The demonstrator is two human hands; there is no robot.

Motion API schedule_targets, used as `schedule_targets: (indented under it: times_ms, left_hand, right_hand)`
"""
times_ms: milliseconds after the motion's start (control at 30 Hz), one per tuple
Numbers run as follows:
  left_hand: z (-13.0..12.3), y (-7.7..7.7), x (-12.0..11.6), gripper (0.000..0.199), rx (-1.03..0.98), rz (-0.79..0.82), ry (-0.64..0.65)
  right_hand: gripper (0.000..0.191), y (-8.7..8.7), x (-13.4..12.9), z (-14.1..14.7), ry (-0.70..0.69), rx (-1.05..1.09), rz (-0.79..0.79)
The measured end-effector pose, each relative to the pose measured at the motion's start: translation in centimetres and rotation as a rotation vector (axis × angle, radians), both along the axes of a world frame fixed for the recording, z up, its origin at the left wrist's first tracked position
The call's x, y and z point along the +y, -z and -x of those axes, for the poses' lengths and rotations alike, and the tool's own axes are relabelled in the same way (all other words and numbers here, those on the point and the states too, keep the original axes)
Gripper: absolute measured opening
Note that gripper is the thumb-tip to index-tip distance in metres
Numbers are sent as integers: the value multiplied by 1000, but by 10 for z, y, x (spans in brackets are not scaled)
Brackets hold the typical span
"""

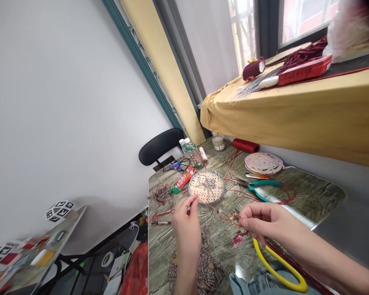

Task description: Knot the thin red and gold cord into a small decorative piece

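Above the grey-green wooden table, my left hand (pixel 187 217) pinches the end of a thin cord, thumb and forefinger together. My right hand (pixel 261 221) is closed on a red and beige braided cord loop (pixel 235 219). A thin strand with a small knot runs between the hands. Just beyond them lies a round woven disc (pixel 207 187) with blue edging and twisted cord on top. A small pink-red tassel (pixel 239 238) is below the right fingertips. Yellow scissor handles (pixel 279 270) show under the right wrist, their blades hidden.
Teal-handled pliers (pixel 261 188), a red thread spool (pixel 246 145), a pastel round mat (pixel 263 163) and bottles (pixel 193 152) stand or lie farther back. Multicoloured yarn (pixel 207 270) is near the front. A red-green packet (pixel 184 179) lies left of the disc. A black chair (pixel 160 145) is behind.
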State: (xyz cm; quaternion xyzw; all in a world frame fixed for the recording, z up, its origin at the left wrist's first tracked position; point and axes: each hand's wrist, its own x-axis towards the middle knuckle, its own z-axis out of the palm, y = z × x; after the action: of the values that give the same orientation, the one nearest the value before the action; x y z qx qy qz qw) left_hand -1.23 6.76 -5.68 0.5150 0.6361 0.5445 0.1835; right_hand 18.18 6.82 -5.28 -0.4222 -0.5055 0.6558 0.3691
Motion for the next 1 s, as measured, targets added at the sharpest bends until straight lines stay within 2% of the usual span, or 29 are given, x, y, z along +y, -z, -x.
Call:
schedule_targets:
  times_ms: [67,133,200,267,333,433,533,633,700,767,867,1000]
  left_hand:
    - [9,2,2,26,77,-48,-54]
    - [8,-3,-4,30,115,-84,-18]
    - [-1,-12,-16,24,112,-105,126]
    - [-13,-22,-28,23,73,-177,365]
    - [-23,-29,-36,18,101,-248,439]
    - [-31,-29,-36,16,222,-314,454]
    - [-32,-23,-33,14,314,-340,398]
    - [-29,-20,-33,17,252,-293,242]
    - [-28,-21,-35,17,185,-284,202]
    - [-29,-21,-37,7,144,-337,297]
    - [-35,-21,-38,28,115,-457,448]
    - [-44,-16,-37,26,47,-524,457]
  right_hand:
    - [24,0,-1,-1,-6,12,2]
    - [24,-2,-2,-2,-15,27,4]
    - [23,-3,-2,-2,-26,40,3]
    - [22,-6,-2,-2,-37,47,4]
    - [22,-8,-2,-2,-47,54,5]
    - [25,-10,-4,-1,-63,81,10]
    - [27,-9,-6,-1,-51,103,35]
    - [26,-10,-8,-1,7,121,34]
    - [28,-13,-9,-3,22,157,45]
    - [31,-16,-11,-4,3,206,70]
    - [32,-20,-15,-5,-27,279,105]
    - [37,-22,-19,-4,-49,340,150]
